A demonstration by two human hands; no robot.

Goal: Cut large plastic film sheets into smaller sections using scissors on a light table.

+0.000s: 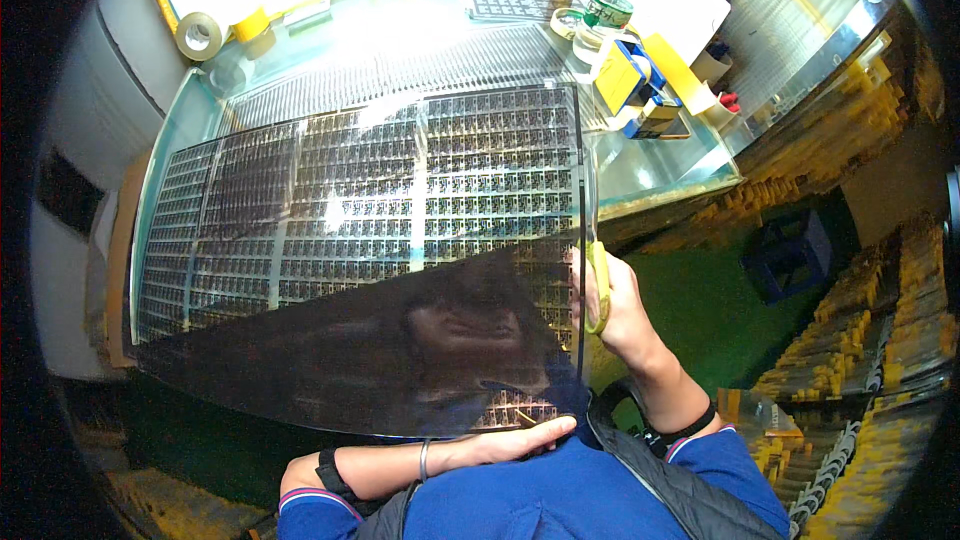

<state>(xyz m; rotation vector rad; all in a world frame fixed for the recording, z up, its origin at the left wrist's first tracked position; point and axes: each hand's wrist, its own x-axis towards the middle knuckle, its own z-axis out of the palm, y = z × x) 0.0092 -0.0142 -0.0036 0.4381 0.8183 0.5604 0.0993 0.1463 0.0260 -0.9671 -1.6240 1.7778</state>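
big shiny dark sheet [350,240] full of tiny rectangles spans center to 9 o'clock, left hand [522,440] straight-fingered at its 6 o'clock edge (can't tell if gripping), right hand [626,312] curled round yellow-handled scissors [602,285] near 4.

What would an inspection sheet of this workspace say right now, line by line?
Surface: glass-like tabletop, brightly lit along its far side.
Work things: large dark sheet with a grid pattern; yellow-handled scissors at its right edge.
Clutter: tape rolls and a blue tape dispenser beyond the sheet.
Left hand: at the sheet's near edge; grip unclear.
Right hand: holding the scissors.
Cables: nothing seen.
Surroundings: green floor; dark blue object at right, kind unclear.
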